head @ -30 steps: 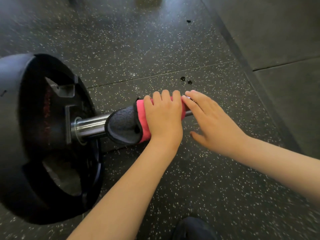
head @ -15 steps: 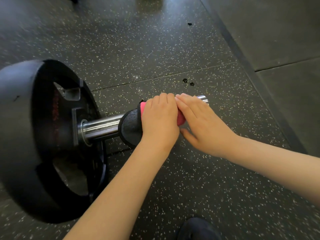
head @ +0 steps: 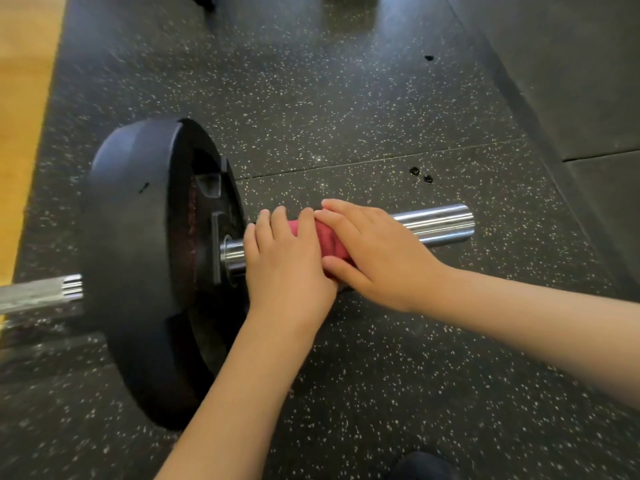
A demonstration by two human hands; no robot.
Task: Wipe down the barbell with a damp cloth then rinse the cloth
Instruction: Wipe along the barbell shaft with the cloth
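A barbell lies on the floor, its chrome sleeve [head: 436,225] sticking out to the right of a black weight plate [head: 138,258]. Left of the plate a short stretch of the bar shaft [head: 38,292] shows. A pink cloth [head: 329,239] is wrapped round the sleeve close to the plate. My left hand [head: 284,265] grips the cloth and sleeve from above, right beside the plate's collar. My right hand [head: 374,251] curls over the cloth next to it, thumb underneath. Most of the cloth is hidden under both hands.
Black speckled rubber flooring [head: 381,375] lies all around. A wooden floor strip [head: 20,98] runs along the far left. Smooth grey mats [head: 571,81] sit at the right. A dark shoe tip [head: 420,465] shows at the bottom edge.
Both hands and the cloth have slid along the sleeve toward the plate, baring the sleeve's right end. The cloth's grey part is out of sight. The view has shifted, showing more of the plate and bar.
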